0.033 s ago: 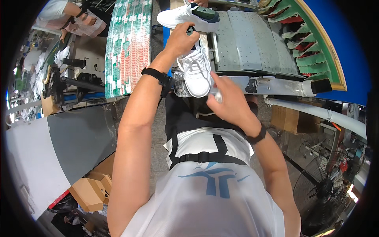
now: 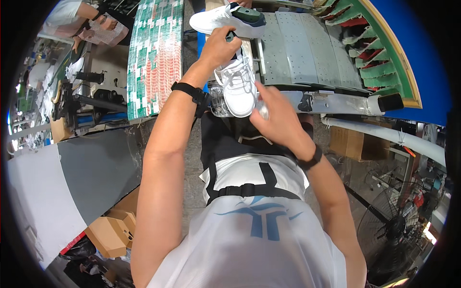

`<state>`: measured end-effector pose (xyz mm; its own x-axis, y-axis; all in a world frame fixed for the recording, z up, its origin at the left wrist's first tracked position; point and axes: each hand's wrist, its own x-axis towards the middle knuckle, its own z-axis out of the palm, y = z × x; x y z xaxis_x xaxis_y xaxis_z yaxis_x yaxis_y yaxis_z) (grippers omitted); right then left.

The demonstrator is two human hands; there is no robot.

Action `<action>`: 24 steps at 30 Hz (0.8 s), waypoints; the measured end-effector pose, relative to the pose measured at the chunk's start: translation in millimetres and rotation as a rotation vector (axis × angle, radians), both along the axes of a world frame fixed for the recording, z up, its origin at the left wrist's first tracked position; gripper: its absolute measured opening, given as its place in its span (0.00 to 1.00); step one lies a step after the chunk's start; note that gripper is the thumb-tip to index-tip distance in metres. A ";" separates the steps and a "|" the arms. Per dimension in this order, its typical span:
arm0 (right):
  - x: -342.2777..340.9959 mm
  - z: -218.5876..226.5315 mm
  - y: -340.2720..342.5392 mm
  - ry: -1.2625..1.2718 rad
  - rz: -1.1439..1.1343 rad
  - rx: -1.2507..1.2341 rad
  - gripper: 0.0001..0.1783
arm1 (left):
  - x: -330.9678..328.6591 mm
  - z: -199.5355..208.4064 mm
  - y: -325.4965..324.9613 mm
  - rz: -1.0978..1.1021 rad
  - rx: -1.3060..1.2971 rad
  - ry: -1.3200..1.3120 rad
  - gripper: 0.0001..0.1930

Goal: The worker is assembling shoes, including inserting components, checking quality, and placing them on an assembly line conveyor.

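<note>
A white lace-up sneaker (image 2: 238, 98) lies at the near edge of the workbench, toe toward me. My left hand (image 2: 222, 47) is closed around the dark-lined heel end of this shoe. Beside the toe, my right hand (image 2: 280, 116) has its index finger and thumb apart, the fingertips close to the shoe's right side; whether they touch it I cannot tell. Across the bench just beyond my left hand lies a second white sneaker (image 2: 213, 20) with a dark green insole and a dark heel. Another person's fingers (image 2: 242, 3) are at its far side.
Perforated grey conveyor plates (image 2: 297, 48) run to the right, behind a metal rail (image 2: 331, 101). A green strip curtain (image 2: 379, 72) hangs at the conveyor's right end. On the left stands a plastic-wrapped green, white and red stack (image 2: 156, 57). A fan (image 2: 396, 225) stands at lower right.
My right hand has shifted slightly left, toward the sneaker's toe. My left hand keeps its hold on the heel end.
</note>
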<state>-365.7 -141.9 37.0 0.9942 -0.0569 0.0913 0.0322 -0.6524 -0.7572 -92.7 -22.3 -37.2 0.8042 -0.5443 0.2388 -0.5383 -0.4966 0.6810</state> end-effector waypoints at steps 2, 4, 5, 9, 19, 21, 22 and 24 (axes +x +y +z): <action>17.6 -12.8 -1.1 -0.124 -0.019 -0.052 0.39 | -1.4 -2.8 0.3 0.012 -0.010 0.021 0.29; 23.5 -18.2 0.0 -0.111 -0.021 -0.068 0.39 | -3.3 -5.9 0.8 0.014 -0.046 0.048 0.28; 21.9 -18.1 -1.7 -0.055 -0.011 -0.144 0.39 | -5.0 -3.7 -1.0 0.012 -0.047 0.046 0.28; 5.2 -15.1 -5.8 0.119 -0.005 -0.055 0.39 | -1.9 -3.8 0.2 0.016 -0.049 0.034 0.28; 25.0 -29.1 -0.3 -0.144 0.000 -0.062 0.39 | -8.8 -4.2 1.3 0.022 -0.056 0.035 0.29; 17.1 -18.5 -1.4 -0.095 0.028 -0.197 0.39 | -10.7 -3.1 1.1 0.031 -0.047 0.038 0.28; 10.6 -13.0 1.9 -0.091 0.037 -0.197 0.39 | -11.5 -3.7 2.9 0.033 -0.037 0.042 0.28; -2.8 4.3 9.6 0.001 0.064 -0.185 0.39 | -10.2 -3.4 4.2 0.038 -0.037 0.038 0.28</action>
<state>-368.6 -132.2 41.3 0.9953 0.0241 0.0938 0.0777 -0.7771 -0.6245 -102.9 -18.1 -40.7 0.8328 -0.5047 0.2273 -0.4931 -0.4898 0.7190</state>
